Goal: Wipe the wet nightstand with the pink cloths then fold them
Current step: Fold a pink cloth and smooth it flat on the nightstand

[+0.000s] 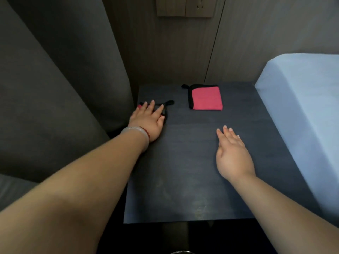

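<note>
A folded pink cloth (206, 98) with black edging and a black loop lies flat at the back middle of the dark nightstand (192, 171). A second folded cloth (165, 109) sits at the back left corner, mostly hidden under my left hand (148, 121), which presses flat on it with fingers spread; only its black loop and slivers of pink show. My right hand (232, 154) hovers or rests flat over the middle right of the nightstand, fingers together, holding nothing.
A bed with a pale blue sheet (300, 114) borders the nightstand on the right. A dark grey upholstered surface (55, 98) rises on the left. A wood-panelled wall with a socket plate (185, 6) stands behind.
</note>
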Demonstrator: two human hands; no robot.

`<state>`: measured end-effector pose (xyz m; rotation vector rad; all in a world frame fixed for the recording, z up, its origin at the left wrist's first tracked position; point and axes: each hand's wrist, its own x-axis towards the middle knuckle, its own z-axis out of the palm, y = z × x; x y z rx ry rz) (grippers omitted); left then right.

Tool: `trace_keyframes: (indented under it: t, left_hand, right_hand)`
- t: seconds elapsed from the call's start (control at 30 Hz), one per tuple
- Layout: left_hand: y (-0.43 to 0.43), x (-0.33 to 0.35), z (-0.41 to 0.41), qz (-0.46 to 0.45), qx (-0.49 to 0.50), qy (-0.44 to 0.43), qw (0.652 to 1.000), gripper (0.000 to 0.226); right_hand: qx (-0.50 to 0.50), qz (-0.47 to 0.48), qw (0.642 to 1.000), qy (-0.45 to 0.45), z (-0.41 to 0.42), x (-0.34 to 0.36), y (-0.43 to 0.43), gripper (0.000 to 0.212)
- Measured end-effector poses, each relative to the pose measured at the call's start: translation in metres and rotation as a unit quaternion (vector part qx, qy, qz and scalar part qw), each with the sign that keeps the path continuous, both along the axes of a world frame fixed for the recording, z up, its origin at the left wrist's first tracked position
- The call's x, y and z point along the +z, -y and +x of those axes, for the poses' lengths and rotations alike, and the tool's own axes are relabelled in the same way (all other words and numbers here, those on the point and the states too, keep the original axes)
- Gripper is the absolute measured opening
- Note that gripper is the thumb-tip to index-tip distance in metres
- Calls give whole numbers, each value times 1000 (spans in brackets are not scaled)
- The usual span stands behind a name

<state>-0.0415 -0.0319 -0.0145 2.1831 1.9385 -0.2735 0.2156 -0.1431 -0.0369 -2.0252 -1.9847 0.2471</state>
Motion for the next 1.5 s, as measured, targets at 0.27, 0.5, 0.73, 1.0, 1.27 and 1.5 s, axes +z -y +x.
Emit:
trace_keyframes:
  t: [0.27,0.5,0.73,1.0,1.27,1.5]
  left_hand:
    - [116,-11,38,127,-183,76,972,53]
    - [63,-8,2,61,-56,27,996,54]
    - [170,-14,36,113,-220,80,966,50]
    - [158,-14,10,132,-73,37,988,54]
    - [164,-9,-5,128,-161,53,977,52]
    - [205,-13,22,142,-137,74,978,51]
  right_hand:
    - [-1,-10,1000,7,1,-1,-2,53]
    - [-3,-6,1000,10,0,0,-3,53]
    - [4,-12,1000,13,1,1,-2,53]
    - [2,-11,1000,8,2,2,-2,53]
    - [3,-15,1000,10,1,4,-2,52]
    - [0,-16,1000,5,2,2,-5,52]
